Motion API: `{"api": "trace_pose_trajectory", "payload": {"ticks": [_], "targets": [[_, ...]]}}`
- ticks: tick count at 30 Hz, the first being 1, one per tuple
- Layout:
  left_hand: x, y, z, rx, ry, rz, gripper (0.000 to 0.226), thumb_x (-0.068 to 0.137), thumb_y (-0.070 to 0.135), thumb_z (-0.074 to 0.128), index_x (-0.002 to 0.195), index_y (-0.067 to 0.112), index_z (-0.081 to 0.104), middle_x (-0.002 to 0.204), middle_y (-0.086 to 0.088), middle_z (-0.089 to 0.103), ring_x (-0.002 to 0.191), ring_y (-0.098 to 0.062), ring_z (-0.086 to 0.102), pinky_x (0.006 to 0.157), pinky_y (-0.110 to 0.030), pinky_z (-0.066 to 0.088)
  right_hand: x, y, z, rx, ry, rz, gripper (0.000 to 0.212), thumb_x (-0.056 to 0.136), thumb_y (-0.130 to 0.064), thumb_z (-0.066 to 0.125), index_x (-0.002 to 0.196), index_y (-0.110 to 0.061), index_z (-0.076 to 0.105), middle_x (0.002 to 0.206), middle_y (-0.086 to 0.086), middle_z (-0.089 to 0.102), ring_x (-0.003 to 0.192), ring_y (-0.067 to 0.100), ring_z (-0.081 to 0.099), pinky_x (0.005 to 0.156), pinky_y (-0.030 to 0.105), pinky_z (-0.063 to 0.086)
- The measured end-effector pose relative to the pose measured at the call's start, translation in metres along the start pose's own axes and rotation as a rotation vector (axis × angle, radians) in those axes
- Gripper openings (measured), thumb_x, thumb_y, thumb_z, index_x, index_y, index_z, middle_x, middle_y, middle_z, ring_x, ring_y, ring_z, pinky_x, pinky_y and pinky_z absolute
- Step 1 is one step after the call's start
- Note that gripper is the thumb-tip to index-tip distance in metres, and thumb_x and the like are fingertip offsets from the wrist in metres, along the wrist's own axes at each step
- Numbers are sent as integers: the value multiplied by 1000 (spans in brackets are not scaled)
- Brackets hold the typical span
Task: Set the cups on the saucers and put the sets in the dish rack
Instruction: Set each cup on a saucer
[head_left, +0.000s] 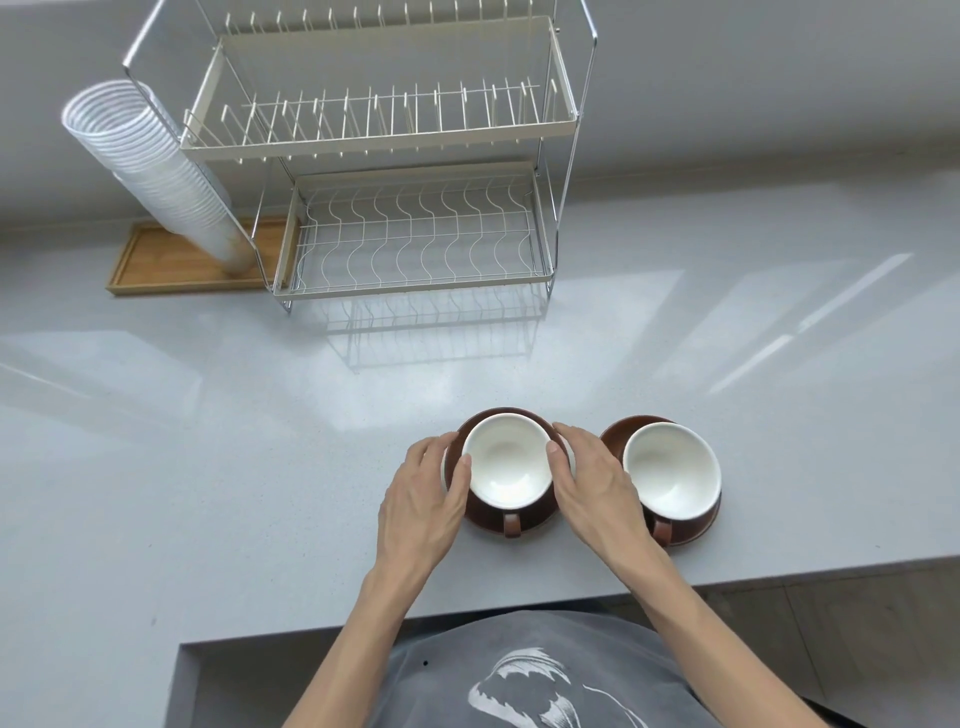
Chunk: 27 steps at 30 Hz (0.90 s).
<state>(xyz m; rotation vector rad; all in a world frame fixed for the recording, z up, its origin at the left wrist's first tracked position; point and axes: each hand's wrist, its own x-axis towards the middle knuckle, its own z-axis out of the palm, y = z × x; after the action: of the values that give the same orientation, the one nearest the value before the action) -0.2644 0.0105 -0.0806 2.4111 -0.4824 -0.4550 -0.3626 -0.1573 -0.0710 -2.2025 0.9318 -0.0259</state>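
Two brown cups with white insides sit on brown saucers near the counter's front edge. The left cup (506, 462) stands on its saucer (488, 415), handle toward me. My left hand (426, 499) grips the left side of this set and my right hand (592, 483) grips its right side, thumbs at the cup's rim. The right cup (672, 470) rests on its saucer (618, 431) just beyond my right hand, untouched. The two-tier wire dish rack (415, 239) stands empty at the back of the counter.
A leaning stack of white disposable cups (156, 166) rests on a wooden tray (171, 265) left of the rack. The grey counter (234, 415) has a cut-out front edge (363, 629) near my body.
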Motion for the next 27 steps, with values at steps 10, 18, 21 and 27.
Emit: {"api": "trace_pose_trajectory", "payload": {"ticks": [10, 18, 21, 27], "targets": [[14, -5, 1, -450, -200, -285, 37, 95, 59, 49, 128, 42, 56, 134, 2, 62, 118, -18, 62, 103, -46, 51, 10, -4, 1, 219, -175, 144, 44, 105, -39, 37, 141, -19, 54, 139, 1, 60, 132, 20, 50, 111, 37, 37], [22, -3, 2, -513, -229, -281, 33, 93, 58, 52, 121, 44, 62, 120, 11, 63, 115, -21, 63, 99, -50, 54, 14, -8, 1, 257, -146, 149, 34, 105, -36, 38, 86, -18, 60, 70, -5, 52, 74, 18, 51, 69, 33, 40], [26, -2, 1, -497, -225, -273, 15, 93, 56, 51, 104, 57, 62, 110, 20, 63, 109, -21, 65, 96, -51, 55, 17, -12, -1, 263, -161, 141, 36, 105, -36, 38, 92, -15, 63, 79, 11, 61, 82, 26, 58, 73, 36, 42], [34, -1, -5, -503, -212, -273, 12, 91, 58, 52, 90, 65, 62, 97, 18, 67, 95, -21, 69, 89, -51, 58, 26, -18, -1, 272, -184, 147, 36, 104, -38, 37, 97, -16, 65, 93, 13, 68, 97, 28, 62, 72, 32, 42]]}}
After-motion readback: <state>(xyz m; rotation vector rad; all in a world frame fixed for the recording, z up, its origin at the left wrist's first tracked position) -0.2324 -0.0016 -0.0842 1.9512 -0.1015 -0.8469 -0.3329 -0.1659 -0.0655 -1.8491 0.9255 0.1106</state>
